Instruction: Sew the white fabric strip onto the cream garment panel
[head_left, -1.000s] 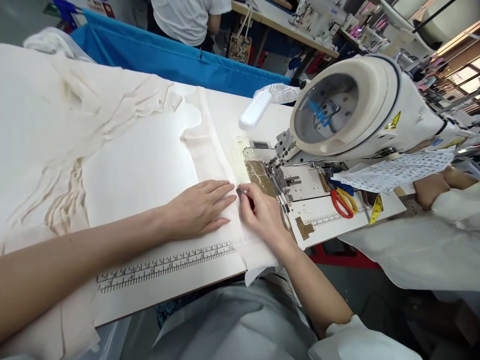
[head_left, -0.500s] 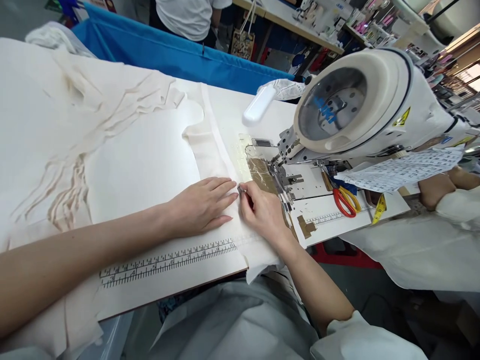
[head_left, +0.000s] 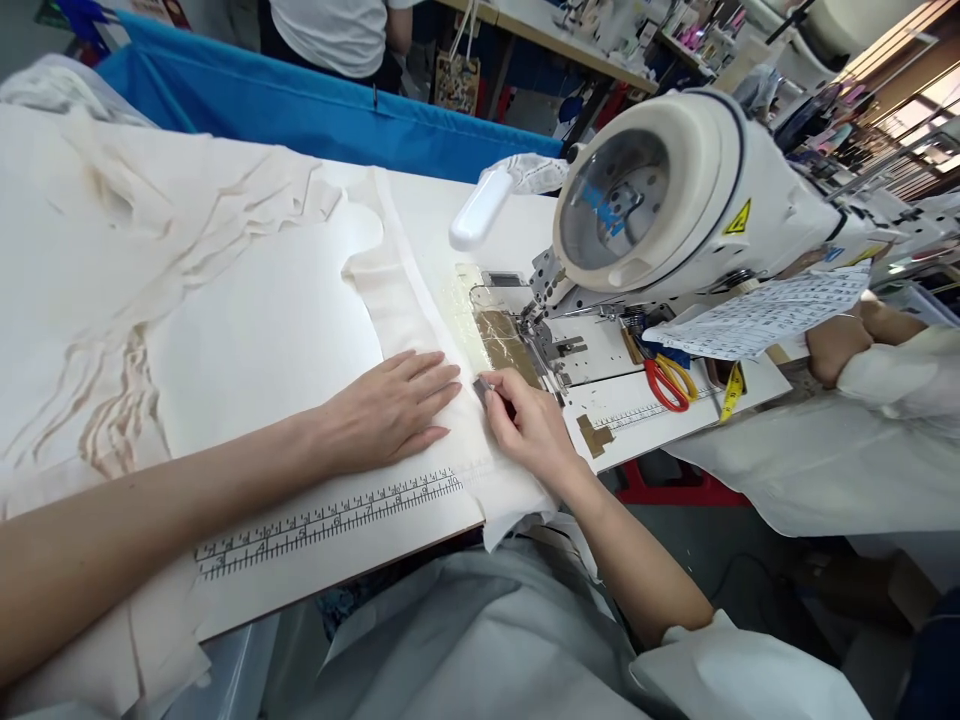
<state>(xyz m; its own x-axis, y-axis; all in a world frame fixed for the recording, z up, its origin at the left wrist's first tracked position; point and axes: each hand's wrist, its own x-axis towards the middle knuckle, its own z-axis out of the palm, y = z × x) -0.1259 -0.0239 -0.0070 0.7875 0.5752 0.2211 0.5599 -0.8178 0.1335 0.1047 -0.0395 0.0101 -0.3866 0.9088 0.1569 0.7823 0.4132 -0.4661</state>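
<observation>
Taking the spot between the two hands as the middle of my dial, I have a pale strip of cloth [head_left: 390, 300] lying flat on the white tabletop [head_left: 262, 330], running from 11 o'clock down to 5. The left hand [head_left: 390, 410] sits at 9 o'clock, palm down, its fingers stretched out and slightly spread, gripping nothing, the tips resting on the strip. The right hand [head_left: 529, 420] is at 3 o'clock, thumb and forefinger pinched closed on a small grey piece [head_left: 481, 386] by the strip's edge; I can't make out what it is. Ruler markings [head_left: 330, 525] show at 8. I see the sewing machine [head_left: 652, 190] between 1 and 2, and scissors [head_left: 667, 384] with red and yellow handles near 3, a yellow measuring tape [head_left: 732, 392] just beyond. A blue cloth bin [head_left: 315, 110] stands at 11, past the tabletop.
</observation>
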